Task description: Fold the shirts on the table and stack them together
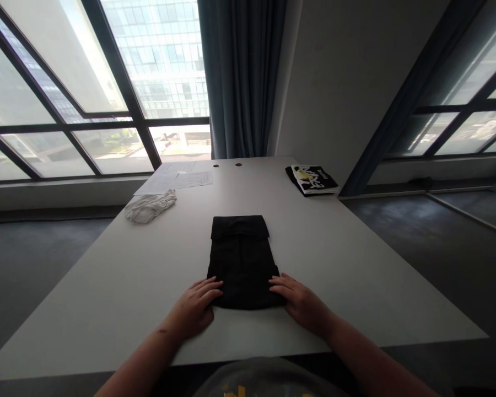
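Observation:
A black folded garment (242, 259) lies as a long narrow strip in the middle of the white table (355, 264), its far end folded over. My left hand (196, 306) rests at its near left corner, fingers stretched out onto the cloth's edge. My right hand (300, 300) lies at the near right corner, fingers also flat and touching the cloth. Neither hand grips anything.
A crumpled white cloth (150, 207) lies at the far left of the table, with paper sheets (177, 179) behind it. A folded black printed garment (312, 179) sits at the far right. Windows and a dark curtain stand beyond the table.

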A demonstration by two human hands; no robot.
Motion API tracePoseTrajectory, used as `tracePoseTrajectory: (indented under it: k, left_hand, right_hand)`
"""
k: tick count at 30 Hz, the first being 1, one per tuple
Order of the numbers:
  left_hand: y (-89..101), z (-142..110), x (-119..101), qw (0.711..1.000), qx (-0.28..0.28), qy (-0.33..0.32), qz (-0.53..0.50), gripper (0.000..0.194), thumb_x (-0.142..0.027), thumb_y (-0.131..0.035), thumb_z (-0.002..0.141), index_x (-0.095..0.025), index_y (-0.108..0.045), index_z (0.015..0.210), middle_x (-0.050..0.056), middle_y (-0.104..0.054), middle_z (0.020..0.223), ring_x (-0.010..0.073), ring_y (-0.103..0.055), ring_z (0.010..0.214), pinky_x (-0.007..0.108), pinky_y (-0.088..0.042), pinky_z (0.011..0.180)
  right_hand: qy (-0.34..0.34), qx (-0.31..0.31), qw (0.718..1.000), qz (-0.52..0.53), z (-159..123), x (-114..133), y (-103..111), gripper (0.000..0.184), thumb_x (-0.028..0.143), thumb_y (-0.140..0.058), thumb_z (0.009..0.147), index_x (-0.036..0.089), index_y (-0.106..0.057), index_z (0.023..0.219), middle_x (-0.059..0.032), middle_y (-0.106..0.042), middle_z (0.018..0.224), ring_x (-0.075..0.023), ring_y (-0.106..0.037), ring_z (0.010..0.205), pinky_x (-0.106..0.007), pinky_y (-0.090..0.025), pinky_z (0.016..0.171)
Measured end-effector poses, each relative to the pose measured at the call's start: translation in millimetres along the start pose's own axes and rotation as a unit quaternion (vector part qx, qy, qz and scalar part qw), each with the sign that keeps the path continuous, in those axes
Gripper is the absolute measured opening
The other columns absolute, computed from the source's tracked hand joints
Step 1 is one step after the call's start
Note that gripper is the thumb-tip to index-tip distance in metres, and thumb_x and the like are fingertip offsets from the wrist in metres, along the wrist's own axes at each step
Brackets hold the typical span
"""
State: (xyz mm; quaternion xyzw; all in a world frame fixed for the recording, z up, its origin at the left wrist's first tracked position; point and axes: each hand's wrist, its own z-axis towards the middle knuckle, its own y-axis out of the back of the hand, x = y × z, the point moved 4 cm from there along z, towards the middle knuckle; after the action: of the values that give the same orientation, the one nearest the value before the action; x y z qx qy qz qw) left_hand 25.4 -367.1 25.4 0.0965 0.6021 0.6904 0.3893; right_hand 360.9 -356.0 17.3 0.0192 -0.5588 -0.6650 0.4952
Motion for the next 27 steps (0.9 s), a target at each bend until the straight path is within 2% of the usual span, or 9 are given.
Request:
tracePoseTrajectory:
  k: [3,5,8,11,14,20,22,24,27]
  left_hand:
    - [3.1,2,3,0.998,-0.012,0.052,-0.028,0.068,-0.001,-0.052,0.064,-0.026,-0.067,0.125,0.006,-0.063,0.149,0.0264,-0.052,0.146,0.05,-0.047,0.122]
    - [4.8,5,4,0.995,-0.022,0.085,-0.043,0.066,-0.001,-0.051,0.064,-0.026,-0.066,0.123,0.007,-0.062,0.15,0.0257,-0.053,0.145,0.048,-0.047,0.122]
    - [5.6,8,6,0.99,-0.042,0.127,-0.052,0.057,-0.004,-0.052,0.071,-0.026,-0.064,0.123,0.007,-0.061,0.15,0.0246,-0.057,0.142,0.045,-0.051,0.118]
    - [5.6,8,9,0.985,-0.063,0.152,-0.056,0.044,-0.014,-0.053,0.084,-0.027,-0.063,0.125,0.007,-0.067,0.143,0.0242,-0.063,0.134,0.043,-0.055,0.113]
    - [5.7,8,11,0.986,-0.067,0.141,-0.052,0.038,-0.022,-0.058,0.088,-0.027,-0.064,0.124,0.007,-0.07,0.138,0.0253,-0.066,0.131,0.044,-0.055,0.112]
    - [10.6,11,6,0.992,-0.061,0.1,-0.049,0.037,-0.013,-0.06,0.083,-0.028,-0.07,0.115,0.005,-0.076,0.126,0.0237,-0.07,0.122,0.044,-0.053,0.114]
    - [14.7,11,0,0.991,-0.071,0.096,-0.065,0.027,-0.02,-0.061,0.088,-0.028,-0.071,0.111,0.004,-0.079,0.116,0.0235,-0.072,0.115,0.045,-0.051,0.115]
    - [20.5,11,-5,0.984,-0.095,0.119,-0.089,0.02,-0.028,-0.057,0.094,-0.028,-0.071,0.108,0.004,-0.08,0.108,0.0227,-0.074,0.107,0.042,-0.055,0.107]
    - [30.9,15,-14,0.965,-0.139,0.181,-0.131,0.024,-0.039,-0.05,0.1,-0.025,-0.069,0.107,0.004,-0.078,0.094,0.0199,-0.073,0.087,0.032,-0.058,0.082]
  right_hand:
    - [-0.033,0.0,0.999,0.004,4,-2,3,0.058,-0.001,-0.049,0.085,0.025,-0.072,0.131,-0.0094,-0.067,0.141,-0.0228,-0.062,0.134,-0.046,-0.05,0.118]
    - [-0.04,0.019,0.999,0.001,7,-1,3,0.055,0.004,-0.057,0.085,0.026,-0.071,0.134,-0.0099,-0.065,0.145,-0.0258,-0.06,0.137,-0.048,-0.049,0.118]
    - [-0.042,0.043,0.998,-0.007,9,-2,2,0.051,0.014,-0.068,0.085,0.027,-0.072,0.135,-0.0105,-0.062,0.149,-0.03,-0.056,0.14,-0.052,-0.045,0.121]
    - [-0.047,0.032,0.998,-0.002,10,-4,1,0.05,0.009,-0.062,0.085,0.026,-0.074,0.13,-0.0098,-0.063,0.147,-0.0287,-0.056,0.14,-0.053,-0.044,0.121]
    - [-0.055,0.002,0.998,0.038,10,-7,2,0.043,0.009,-0.055,0.088,0.024,-0.075,0.122,-0.0095,-0.068,0.141,-0.0261,-0.059,0.138,-0.051,-0.045,0.121]
    - [-0.107,-0.035,0.984,0.135,7,-12,12,0.03,0.031,-0.053,0.099,0.024,-0.075,0.118,-0.0084,-0.076,0.123,-0.0295,-0.065,0.13,-0.057,-0.036,0.124]
    - [-0.126,-0.042,0.98,0.149,5,-9,18,0.03,0.04,-0.054,0.099,0.023,-0.076,0.113,-0.009,-0.078,0.115,-0.0319,-0.066,0.127,-0.053,-0.045,0.116]
    - [-0.146,-0.059,0.972,0.172,3,-5,25,0.033,0.048,-0.054,0.099,0.022,-0.075,0.101,-0.0075,-0.077,0.099,-0.0296,-0.072,0.107,-0.044,-0.056,0.098]
    - [-0.181,-0.105,0.955,0.212,3,0,38,0.039,0.055,-0.053,0.098,0.021,-0.068,0.087,-0.003,-0.069,0.08,-0.0219,-0.066,0.077,-0.033,-0.056,0.075]
